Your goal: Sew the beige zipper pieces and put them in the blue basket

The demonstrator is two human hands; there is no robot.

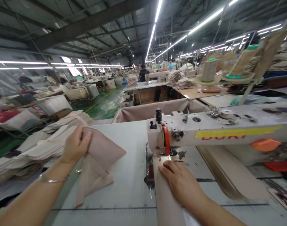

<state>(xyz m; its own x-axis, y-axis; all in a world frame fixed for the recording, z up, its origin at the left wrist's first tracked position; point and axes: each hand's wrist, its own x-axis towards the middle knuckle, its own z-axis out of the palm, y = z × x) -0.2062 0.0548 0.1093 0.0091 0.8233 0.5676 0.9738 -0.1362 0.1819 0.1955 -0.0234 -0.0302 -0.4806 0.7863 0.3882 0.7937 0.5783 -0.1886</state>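
Observation:
My left hand (77, 142) is closed on the upper edge of a folded pinkish-beige fabric piece (103, 147), pinched between thumb and fingers. The piece hangs over the left of the sewing machine table (131, 175), its lower end draping toward the front. Fingers stretched forward, my right hand (179, 179) lies flat on a long beige fabric strip (167, 197). The strip's far end is under the needle area of the sewing machine (181, 135), just ahead of my fingertips. A neat stack of beige fabric strips (232, 172) lies beneath the machine arm.
Tied bundles of pale fabric pieces (51, 141) are piled at the left of the table. Thread cones (209, 70) stand behind the machine at right. A fabric-lined bin (138, 113) adjoins the far edge. Scissors (282, 191) lie at far right. Other people work farther back.

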